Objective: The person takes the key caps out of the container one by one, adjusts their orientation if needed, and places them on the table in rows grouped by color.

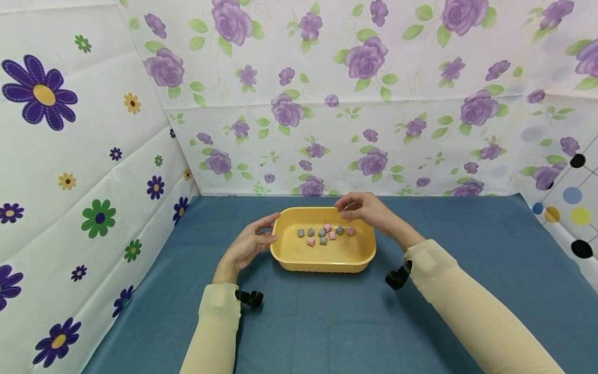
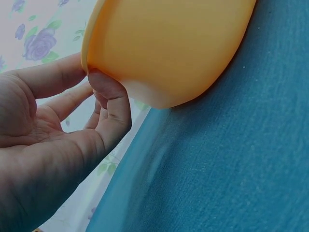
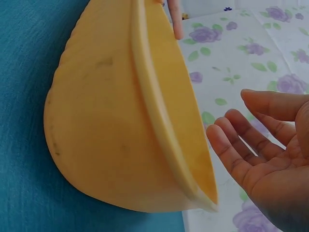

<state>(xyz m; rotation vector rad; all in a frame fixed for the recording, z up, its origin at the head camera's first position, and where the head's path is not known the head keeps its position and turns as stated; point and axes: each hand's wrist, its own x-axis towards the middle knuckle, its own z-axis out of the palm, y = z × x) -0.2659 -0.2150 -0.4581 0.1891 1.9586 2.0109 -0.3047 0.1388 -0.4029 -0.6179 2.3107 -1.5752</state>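
Observation:
A yellow plastic basin (image 1: 322, 266) stands on the blue cloth in front of me. Several small grey and pink cubes (image 1: 323, 241) lie scattered on its floor. My left hand (image 1: 249, 241) is at the basin's left end; in the left wrist view, its thumb and fingers (image 2: 107, 87) pinch the rim. Over the back right part of the basin hovers my right hand (image 1: 366, 209). Seen from the right wrist, the right hand (image 3: 270, 150) has loosely bent, spread fingers beside the rim, with nothing visible between them.
A blue cloth (image 1: 299, 322) covers the table. Behind it hangs a white sheet with purple roses (image 1: 287, 110), and a flowered sheet (image 1: 98, 218) stands along the left side. Black wrist cameras (image 1: 398, 275) sit on both sleeves.

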